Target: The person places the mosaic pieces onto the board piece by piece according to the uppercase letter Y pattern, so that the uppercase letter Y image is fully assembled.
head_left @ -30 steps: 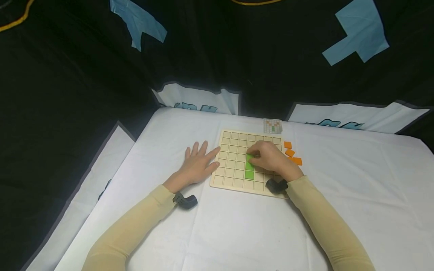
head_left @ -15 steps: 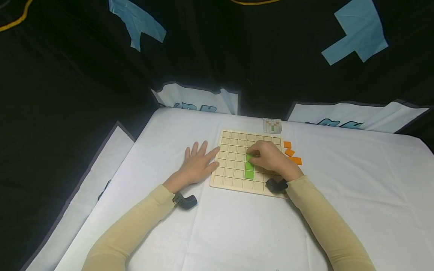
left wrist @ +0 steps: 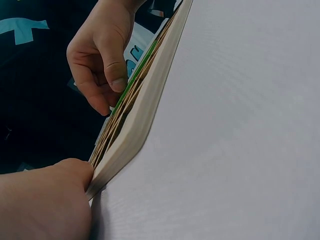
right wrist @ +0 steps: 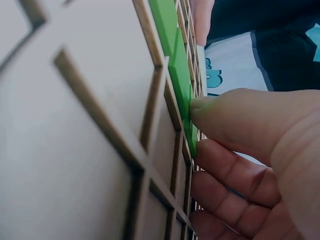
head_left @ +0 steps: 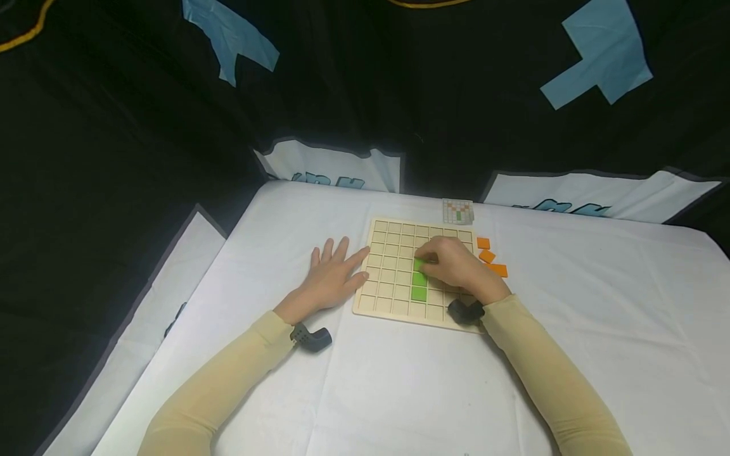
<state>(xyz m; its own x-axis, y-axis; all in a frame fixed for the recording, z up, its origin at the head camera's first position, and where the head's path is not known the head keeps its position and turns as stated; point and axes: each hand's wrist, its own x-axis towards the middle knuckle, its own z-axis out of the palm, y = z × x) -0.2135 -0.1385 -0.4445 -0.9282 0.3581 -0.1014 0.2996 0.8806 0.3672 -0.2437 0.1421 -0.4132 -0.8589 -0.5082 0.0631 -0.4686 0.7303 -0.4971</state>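
A wooden grid board lies on the white table. In the head view my left hand rests with spread, straight fingers, its thumb and index finger at the board's left edge. Over the middle of the grid my right hand pinches the farthest of the green tiles, set in one column toward the board's front. The nearest green tile shows fully. Close up in the right wrist view, the thumb is against a green tile, with curled fingers at its far side. Part of that tile is hidden by the hand.
Several orange tiles lie just right of the board, partly beside the right forearm. A small card printed with a coloured grid lies behind the board. Dark cloth with blue tape hangs behind the table.
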